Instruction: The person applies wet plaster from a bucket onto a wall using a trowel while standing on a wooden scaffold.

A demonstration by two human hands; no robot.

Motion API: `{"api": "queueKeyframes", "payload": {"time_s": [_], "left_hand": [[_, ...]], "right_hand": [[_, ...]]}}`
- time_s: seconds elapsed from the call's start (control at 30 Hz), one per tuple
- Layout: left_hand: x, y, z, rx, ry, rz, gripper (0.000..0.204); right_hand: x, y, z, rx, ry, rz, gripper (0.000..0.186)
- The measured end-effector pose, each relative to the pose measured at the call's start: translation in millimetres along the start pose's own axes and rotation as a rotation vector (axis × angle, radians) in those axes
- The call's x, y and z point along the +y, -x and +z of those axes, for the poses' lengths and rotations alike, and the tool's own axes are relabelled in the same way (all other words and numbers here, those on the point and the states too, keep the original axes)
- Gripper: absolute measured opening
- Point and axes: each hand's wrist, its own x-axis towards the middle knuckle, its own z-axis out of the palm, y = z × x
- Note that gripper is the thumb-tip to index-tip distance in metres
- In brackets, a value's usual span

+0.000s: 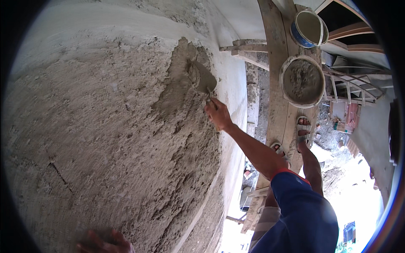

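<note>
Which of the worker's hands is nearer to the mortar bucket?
Right. The right hand, holding the trowel, is left of the bucket in the picture; the left hand is much farther away, at the lower edge.

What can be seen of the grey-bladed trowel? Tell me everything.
The grey-bladed trowel has a broad, metal-looking blade, apparently smeared with mortar, a thin neck and a slim brownish handle, its end showing below the bare right hand that grips it. The blade points up and left, against the dark, damp-looking mortar patch on the rough greyish wall; mortar is bunched along its left edge. The blade's underside is hidden.
</note>
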Motion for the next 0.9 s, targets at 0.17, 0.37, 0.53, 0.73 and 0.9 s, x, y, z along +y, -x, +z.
{"api": "queueKeyframes", "payload": {"time_s": [0.17,0.37,0.53,0.73,0.9], "left_hand": [[4.3,1.8,-2.3,-0.037,-0.032,-0.064,0.062],[3.2,10.3,-5.2,-0.119,0.007,-0.121,0.059],[3.7,13.3,-1.3,-0.102,0.040,-0.161,0.058],[5.0,18.0,2.9,-0.088,0.041,-0.188,0.059],[4.6,21.7,8.0,-0.077,0.060,-0.210,0.062]], "right_hand": [[-14.2,55.9,14.1,-0.127,-0.194,0.074,0.045],[-86.0,136.8,2.4,-0.285,-0.541,0.269,0.045],[-149.5,172.3,-47.0,0.057,-0.551,-0.069,0.052],[-189.6,148.9,-138.2,0.620,-0.224,-0.855,0.038],[-192.3,92.8,-54.0,1.011,-0.178,-0.557,0.028]]}}
